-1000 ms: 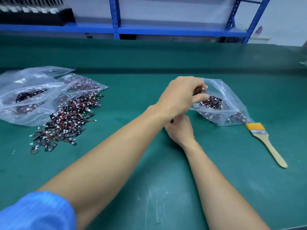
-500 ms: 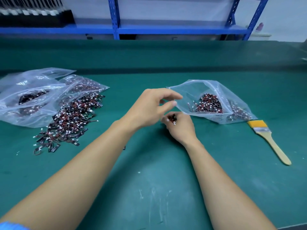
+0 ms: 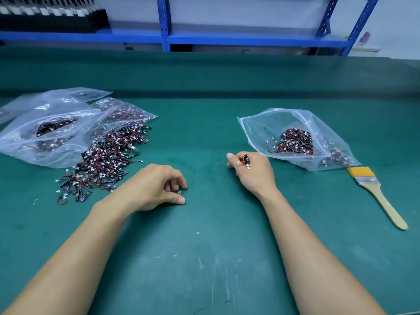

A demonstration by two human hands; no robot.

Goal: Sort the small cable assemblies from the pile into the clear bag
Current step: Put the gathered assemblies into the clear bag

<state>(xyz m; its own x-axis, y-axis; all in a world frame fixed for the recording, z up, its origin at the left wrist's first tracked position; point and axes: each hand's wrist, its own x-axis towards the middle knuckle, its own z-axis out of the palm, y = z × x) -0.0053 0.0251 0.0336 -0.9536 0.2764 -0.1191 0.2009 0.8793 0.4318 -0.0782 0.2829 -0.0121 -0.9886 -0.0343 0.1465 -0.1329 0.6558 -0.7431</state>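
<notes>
A pile of small cable assemblies (image 3: 104,160) with red wires and white plugs lies loose on the green mat at the left. The clear bag (image 3: 261,126) lies open at the right with a heap of assemblies (image 3: 293,144) inside. My right hand (image 3: 254,173) rests just left of the bag's mouth, closed on a few cable assemblies (image 3: 245,160). My left hand (image 3: 156,187) sits on the mat right of the pile, fingers curled down over a small dark piece (image 3: 179,192) that is mostly hidden.
Clear bags (image 3: 52,123) holding more assemblies lie behind the pile at the left. A yellow-bristled brush (image 3: 377,194) with a wooden handle lies right of the bag. A blue shelf frame (image 3: 166,39) stands behind the bench. White specks dot the mat.
My left hand has pulled back from the bag's mouth, moving left and down onto the mat near the pile. My right hand stays by the bag, still holding assemblies.
</notes>
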